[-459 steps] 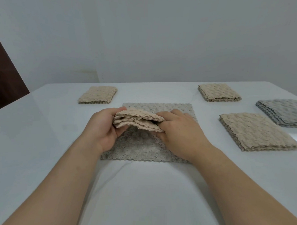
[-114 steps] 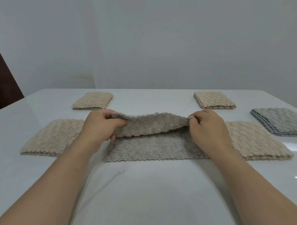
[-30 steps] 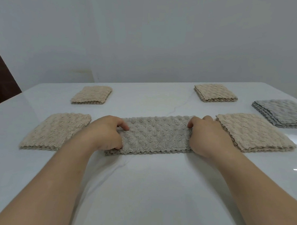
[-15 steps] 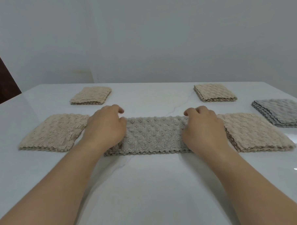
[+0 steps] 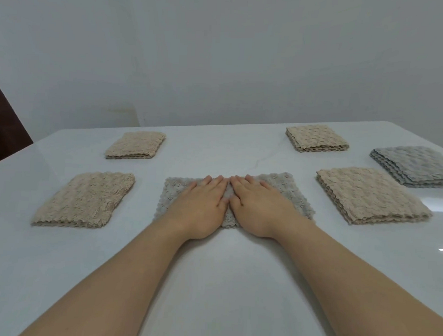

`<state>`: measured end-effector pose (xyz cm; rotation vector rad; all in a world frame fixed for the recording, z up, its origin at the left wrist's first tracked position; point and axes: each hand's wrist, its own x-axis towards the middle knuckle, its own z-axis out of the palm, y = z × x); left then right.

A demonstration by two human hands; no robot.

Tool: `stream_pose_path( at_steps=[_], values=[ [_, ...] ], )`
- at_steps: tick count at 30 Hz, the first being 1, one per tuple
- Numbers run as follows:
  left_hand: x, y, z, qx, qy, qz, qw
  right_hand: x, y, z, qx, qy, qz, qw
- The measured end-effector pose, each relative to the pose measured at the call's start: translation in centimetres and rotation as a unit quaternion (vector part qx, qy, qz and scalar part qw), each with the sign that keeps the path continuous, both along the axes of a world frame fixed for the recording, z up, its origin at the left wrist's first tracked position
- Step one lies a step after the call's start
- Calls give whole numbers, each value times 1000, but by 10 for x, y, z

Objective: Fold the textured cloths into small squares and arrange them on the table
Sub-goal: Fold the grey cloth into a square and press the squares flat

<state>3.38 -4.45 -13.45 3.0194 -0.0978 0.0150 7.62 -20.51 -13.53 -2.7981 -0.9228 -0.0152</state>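
Observation:
A grey-beige textured cloth (image 5: 288, 188), folded into a long strip, lies across the middle of the white table (image 5: 215, 282). My left hand (image 5: 201, 205) and my right hand (image 5: 258, 207) lie flat on its centre, side by side, fingers straight and pressing down. Only the strip's two ends show past my hands. A folded beige square (image 5: 87, 198) lies to the left, and another folded beige square (image 5: 136, 145) sits further back on the left.
A stack of beige cloths (image 5: 366, 197) lies to the right of the strip. Behind it are a smaller beige stack (image 5: 317, 137) and a grey stack (image 5: 418, 165) at the right edge. A dark brown panel (image 5: 3, 130) stands at far left.
Both hands slid inward from the strip's two ends to its middle and now press flat there. Before that, the cloth's far edge was folded over to make the strip.

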Motion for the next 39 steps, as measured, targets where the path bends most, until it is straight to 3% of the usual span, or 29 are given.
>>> stream_pose_path(
  at_steps=[17, 22, 29, 35, 39],
  values=[
    [-3, 29, 4, -55, 48, 199, 977, 21, -28, 1, 28, 65, -216, 974],
    [-3, 42, 8, -83, -28, 204, 975, 22, -26, 3, 66, 57, -231, 969],
    [-2, 63, 7, -156, -186, 214, 946, 18, -41, 17, 75, -119, -239, 961],
    [2, 70, 3, -77, -141, 255, 954, 19, -46, 10, 20, -57, -323, 945],
    [1, 70, 4, -110, -152, 262, 947, 22, -44, 8, 42, -65, -301, 951]
  ],
)
